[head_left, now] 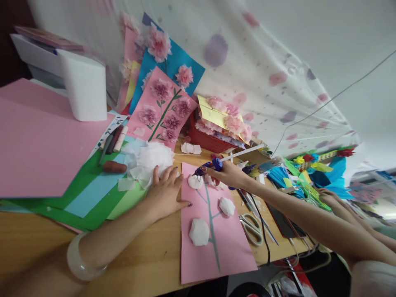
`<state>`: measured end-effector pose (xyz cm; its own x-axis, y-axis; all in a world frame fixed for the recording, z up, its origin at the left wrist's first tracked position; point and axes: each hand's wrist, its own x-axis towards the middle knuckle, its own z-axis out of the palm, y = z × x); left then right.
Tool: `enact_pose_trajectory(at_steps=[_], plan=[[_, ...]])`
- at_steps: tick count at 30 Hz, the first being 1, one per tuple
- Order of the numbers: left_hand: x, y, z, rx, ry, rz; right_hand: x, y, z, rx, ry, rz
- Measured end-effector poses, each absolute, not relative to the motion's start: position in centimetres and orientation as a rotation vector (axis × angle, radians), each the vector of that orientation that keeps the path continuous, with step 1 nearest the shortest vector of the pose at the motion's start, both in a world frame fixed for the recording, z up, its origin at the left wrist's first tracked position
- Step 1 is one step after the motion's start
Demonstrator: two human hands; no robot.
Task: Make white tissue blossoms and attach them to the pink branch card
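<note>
A pink sheet (229,247) with a painted grey-green stem lies on the wooden table (154,255); white tissue flowers (199,232) sit along the stem. My left hand (165,192) lies flat with fingers spread, at the sheet's left edge and touching a heap of white tissue paper (148,161). My right hand (227,173) is closed round a blue glue gun (210,166), whose nozzle points at the top tissue flower (194,181).
Pink, green and blue card sheets (46,144) cover the left side, with a white box (85,84) behind. Finished flower cards (163,111) and a red basket (207,140) stand at the back. Scissors (252,227) lie right of the sheet. Another person's hand (329,198) rests at right.
</note>
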<state>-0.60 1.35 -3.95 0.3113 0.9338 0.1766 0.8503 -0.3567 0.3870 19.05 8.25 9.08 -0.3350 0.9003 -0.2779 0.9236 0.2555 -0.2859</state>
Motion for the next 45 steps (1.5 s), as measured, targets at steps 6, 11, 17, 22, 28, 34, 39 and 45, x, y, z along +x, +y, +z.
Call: enact_pose_trajectory(at_steps=[6,11,17,22,28,34,39,45], plan=[[-0.7,1.3,-3.8,2.354,1.627,0.558,18.8,8.1,9.2,1.787,2.481,-0.558],[-0.6,1.3,-3.7,2.338,1.635,0.534,18.8,8.3,9.0,1.792,2.476,-0.618],[-0.7,1.1,-3.5,2.35,1.628,0.546,18.5,8.0,8.9,1.878,2.397,-0.717],[-0.7,1.2,-3.3,2.348,1.622,0.548,18.7,8.3,8.9,1.835,2.454,-0.68],[-0.7,1.3,-3.6,2.363,1.622,0.582,18.5,7.8,8.9,1.878,2.388,-0.755],[-0.6,1.1,-3.8,2.368,1.658,0.594,18.8,7.7,8.8,1.798,2.421,-0.78],[-0.5,1.2,-3.9,2.342,1.686,0.602,18.6,7.6,8.6,1.834,2.427,-0.74],[-0.6,1.0,-3.7,2.348,1.684,0.56,18.5,6.8,9.0,1.821,2.366,-0.857]])
